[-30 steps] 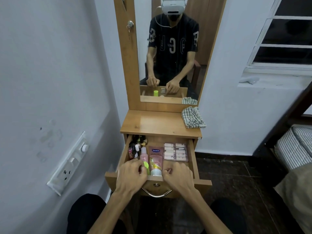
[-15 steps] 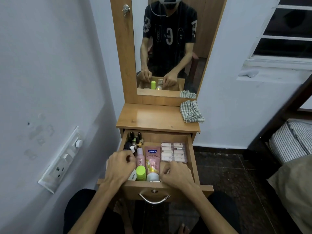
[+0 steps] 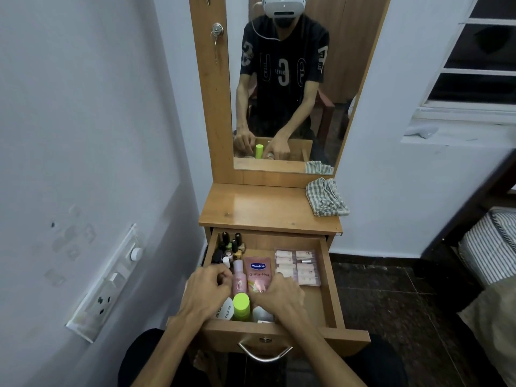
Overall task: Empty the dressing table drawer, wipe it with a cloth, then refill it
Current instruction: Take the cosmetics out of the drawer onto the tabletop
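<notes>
Head view showed us at the dressing desk [image 3: 268, 208] with its drawer [image 3: 329, 280] pulled well out at the lower middle of the frame. Over the last second the drawer had come further out and both our hands had moved from its front edge down among the contents, so we judged the opening done and the emptying just begun.

Our left hand [image 3: 205, 289] sat over the drawer's left side with fingers curled, beside the pink bottle [image 3: 238, 280]; whether it had hold of anything we could not tell. Our right hand [image 3: 279, 298] reached over the pink Vaseline tube [image 3: 259, 276] with fingers bent down towards the front items; its grip was hidden too.

A green-capped bottle [image 3: 241, 305] stood between the two hands at the front. Small dark bottles [image 3: 231, 243] clustered in the drawer's far-left corner, and a flat pack of pale pieces [image 3: 297, 266] lay to the right. Nothing had yet left the drawer. The checked cloth [image 3: 326, 198] waited on the desk top at the right, untouched, near the mirror [image 3: 284, 79].
</notes>
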`<act>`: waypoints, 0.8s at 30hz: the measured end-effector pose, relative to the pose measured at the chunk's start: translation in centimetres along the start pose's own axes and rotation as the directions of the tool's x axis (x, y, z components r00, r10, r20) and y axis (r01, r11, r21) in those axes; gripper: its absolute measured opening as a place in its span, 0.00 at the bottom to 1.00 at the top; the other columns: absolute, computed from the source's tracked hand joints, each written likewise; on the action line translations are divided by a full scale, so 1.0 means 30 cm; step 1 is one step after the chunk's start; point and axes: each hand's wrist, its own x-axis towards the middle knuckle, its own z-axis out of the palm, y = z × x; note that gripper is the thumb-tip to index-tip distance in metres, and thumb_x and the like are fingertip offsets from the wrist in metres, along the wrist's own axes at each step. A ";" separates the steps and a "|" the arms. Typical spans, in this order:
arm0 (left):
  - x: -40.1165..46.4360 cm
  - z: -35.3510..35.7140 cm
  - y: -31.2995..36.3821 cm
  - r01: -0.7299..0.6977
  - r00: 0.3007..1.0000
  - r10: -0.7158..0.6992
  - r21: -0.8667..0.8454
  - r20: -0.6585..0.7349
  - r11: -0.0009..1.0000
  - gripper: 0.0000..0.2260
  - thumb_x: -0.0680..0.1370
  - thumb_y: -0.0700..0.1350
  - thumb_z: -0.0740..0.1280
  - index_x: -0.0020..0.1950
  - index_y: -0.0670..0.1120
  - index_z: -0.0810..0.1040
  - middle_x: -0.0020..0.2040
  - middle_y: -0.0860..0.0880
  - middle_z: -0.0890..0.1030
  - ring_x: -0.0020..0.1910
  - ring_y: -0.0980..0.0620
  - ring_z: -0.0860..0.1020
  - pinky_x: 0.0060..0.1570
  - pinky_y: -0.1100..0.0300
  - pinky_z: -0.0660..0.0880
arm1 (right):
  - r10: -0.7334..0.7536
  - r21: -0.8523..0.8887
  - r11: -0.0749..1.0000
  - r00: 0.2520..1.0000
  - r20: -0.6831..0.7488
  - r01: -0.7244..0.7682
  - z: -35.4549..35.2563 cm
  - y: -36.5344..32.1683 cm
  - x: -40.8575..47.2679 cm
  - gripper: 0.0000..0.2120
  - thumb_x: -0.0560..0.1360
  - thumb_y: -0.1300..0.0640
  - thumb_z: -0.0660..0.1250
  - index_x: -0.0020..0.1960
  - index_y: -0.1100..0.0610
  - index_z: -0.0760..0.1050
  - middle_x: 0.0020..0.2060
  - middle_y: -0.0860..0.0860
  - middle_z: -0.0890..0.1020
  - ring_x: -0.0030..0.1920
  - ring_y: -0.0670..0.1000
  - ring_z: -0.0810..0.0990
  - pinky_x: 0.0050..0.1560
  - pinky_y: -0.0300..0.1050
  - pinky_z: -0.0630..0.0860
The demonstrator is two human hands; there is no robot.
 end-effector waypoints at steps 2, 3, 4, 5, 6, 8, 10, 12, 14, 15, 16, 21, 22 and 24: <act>0.011 -0.004 -0.005 -0.003 1.000 0.003 -0.010 -0.005 1.000 0.07 0.75 0.44 0.67 0.42 0.54 0.83 0.36 0.60 0.82 0.37 0.60 0.79 0.37 0.67 0.71 | 0.010 0.016 1.000 1.000 0.002 -0.010 0.004 -0.006 0.001 0.21 0.72 0.34 0.73 0.49 0.49 0.73 0.36 0.43 0.73 0.35 0.41 0.70 0.32 0.36 0.66; 0.016 -0.005 -0.007 -0.006 1.000 0.006 -0.011 -0.012 1.000 0.07 0.75 0.44 0.67 0.43 0.54 0.84 0.36 0.60 0.82 0.37 0.60 0.78 0.36 0.68 0.69 | 0.009 0.024 1.000 1.000 0.000 -0.009 0.000 -0.007 0.001 0.20 0.72 0.34 0.73 0.49 0.49 0.73 0.37 0.43 0.74 0.35 0.41 0.70 0.32 0.36 0.66; 0.019 -0.006 -0.009 -0.007 1.000 0.007 -0.011 -0.022 1.000 0.07 0.75 0.44 0.67 0.43 0.54 0.84 0.36 0.60 0.82 0.37 0.60 0.78 0.36 0.70 0.68 | 0.010 0.038 0.999 1.000 0.006 -0.011 -0.009 -0.004 0.000 0.20 0.71 0.34 0.73 0.47 0.49 0.73 0.37 0.43 0.74 0.35 0.41 0.71 0.32 0.36 0.66; 0.024 -0.005 -0.011 -0.012 0.999 0.011 -0.013 -0.038 1.000 0.07 0.75 0.44 0.68 0.43 0.54 0.84 0.36 0.61 0.82 0.37 0.61 0.78 0.36 0.70 0.68 | 0.011 0.054 0.998 1.000 0.005 -0.011 -0.022 0.000 -0.003 0.19 0.71 0.35 0.73 0.45 0.48 0.72 0.37 0.43 0.74 0.35 0.41 0.71 0.31 0.36 0.65; 0.027 -0.005 -0.015 -0.019 0.998 0.018 -0.018 -0.056 1.000 0.07 0.75 0.44 0.68 0.42 0.54 0.84 0.36 0.61 0.82 0.37 0.61 0.78 0.36 0.69 0.70 | 0.012 0.076 0.997 1.000 0.007 -0.013 -0.039 0.004 -0.008 0.19 0.72 0.35 0.73 0.43 0.48 0.70 0.37 0.43 0.75 0.35 0.41 0.71 0.31 0.36 0.66; 0.032 -0.003 -0.022 -0.031 0.996 0.027 -0.036 -0.089 0.999 0.07 0.74 0.43 0.68 0.41 0.55 0.83 0.36 0.61 0.82 0.37 0.60 0.79 0.37 0.66 0.73 | -0.004 0.113 0.994 1.000 0.007 0.003 -0.078 0.016 -0.015 0.19 0.71 0.35 0.73 0.42 0.48 0.71 0.36 0.44 0.76 0.34 0.42 0.72 0.31 0.35 0.67; 0.039 -0.005 -0.021 -0.037 0.993 0.029 -0.068 -0.117 0.997 0.07 0.74 0.43 0.68 0.41 0.55 0.83 0.35 0.61 0.82 0.36 0.59 0.79 0.38 0.61 0.77 | -0.029 0.132 0.991 1.000 0.010 0.027 -0.125 0.021 -0.029 0.19 0.71 0.35 0.73 0.45 0.48 0.73 0.37 0.44 0.77 0.34 0.42 0.74 0.31 0.34 0.69; 0.051 -0.012 -0.018 -0.055 0.988 0.036 -0.128 -0.148 0.990 0.07 0.74 0.43 0.68 0.40 0.55 0.82 0.34 0.61 0.82 0.35 0.59 0.80 0.39 0.56 0.79 | -0.045 0.155 0.987 0.999 0.015 0.043 -0.180 0.018 -0.052 0.18 0.72 0.36 0.73 0.47 0.47 0.72 0.39 0.43 0.77 0.36 0.42 0.76 0.33 0.33 0.70; 0.068 -0.022 -0.006 -0.090 0.982 0.056 -0.185 -0.180 0.979 0.08 0.74 0.42 0.68 0.40 0.56 0.82 0.34 0.62 0.82 0.34 0.59 0.80 0.38 0.55 0.79 | -0.077 0.164 0.984 0.997 0.011 0.074 -0.240 0.002 -0.081 0.18 0.72 0.37 0.74 0.47 0.46 0.70 0.41 0.43 0.77 0.40 0.42 0.77 0.36 0.34 0.72; 0.078 -0.029 0.005 -0.105 0.978 0.063 -0.208 -0.199 0.972 0.09 0.74 0.42 0.68 0.40 0.56 0.82 0.35 0.62 0.82 0.34 0.59 0.80 0.38 0.55 0.79 | -0.091 0.164 0.982 0.996 0.002 0.090 -0.268 -0.009 -0.090 0.19 0.71 0.36 0.74 0.48 0.46 0.70 0.42 0.42 0.77 0.42 0.42 0.78 0.39 0.36 0.74; 0.089 -0.039 0.018 -0.115 0.974 0.064 -0.233 -0.218 0.966 0.09 0.74 0.42 0.68 0.41 0.56 0.83 0.34 0.62 0.82 0.34 0.59 0.80 0.37 0.56 0.79 | -0.097 0.174 0.980 0.995 -0.009 0.097 -0.291 -0.025 -0.094 0.21 0.70 0.35 0.74 0.50 0.46 0.71 0.43 0.41 0.77 0.44 0.42 0.79 0.43 0.38 0.76; 0.186 -0.099 0.087 -0.152 0.960 0.046 -0.373 -0.278 0.915 0.07 0.73 0.46 0.67 0.42 0.56 0.84 0.36 0.59 0.84 0.36 0.57 0.82 0.40 0.57 0.79 | -0.141 0.283 0.941 0.975 -0.169 0.185 -0.359 -0.171 -0.042 0.29 0.61 0.32 0.73 0.54 0.46 0.71 0.46 0.42 0.82 0.45 0.42 0.81 0.42 0.44 0.78; 0.212 -0.113 0.096 -0.167 0.957 0.056 -0.381 -0.285 0.910 0.07 0.72 0.48 0.66 0.43 0.56 0.85 0.38 0.59 0.84 0.39 0.57 0.82 0.43 0.57 0.80 | -0.152 0.301 0.929 0.963 -0.223 0.216 -0.356 -0.205 -0.009 0.31 0.58 0.30 0.72 0.54 0.45 0.70 0.45 0.42 0.82 0.45 0.43 0.82 0.45 0.48 0.81; 0.267 -0.140 0.112 -0.183 0.959 0.075 -0.393 -0.274 0.901 0.08 0.73 0.49 0.66 0.46 0.56 0.84 0.41 0.59 0.84 0.41 0.58 0.82 0.45 0.55 0.81 | -0.180 0.306 0.910 0.932 -0.314 0.279 -0.340 -0.272 0.065 0.35 0.55 0.27 0.69 0.54 0.46 0.68 0.44 0.43 0.82 0.45 0.44 0.83 0.48 0.52 0.83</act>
